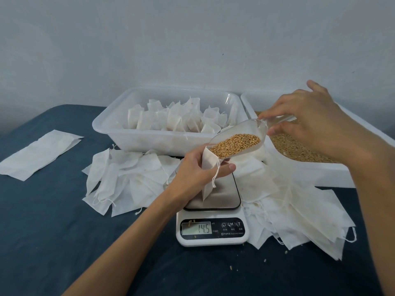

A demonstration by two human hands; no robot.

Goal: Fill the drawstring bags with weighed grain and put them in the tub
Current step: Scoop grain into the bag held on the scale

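Over the scale [212,229] at centre frame, the left hand [195,169] is wrapped around an open bag [208,167], whose lower tip touches the steel platform; the display reads 14.5. From the right, the right hand [307,120] pinches the handle of a clear scoop [239,142] loaded with grain [235,145], its lip resting in the bag's mouth. Behind, upper centre, a tub [154,137] holds filled bags [171,116] — beside it, at right, a tray [333,174] of loose grain. Empty bags [128,178] lie scattered on the dark cloth [53,231] both sides of the scale.
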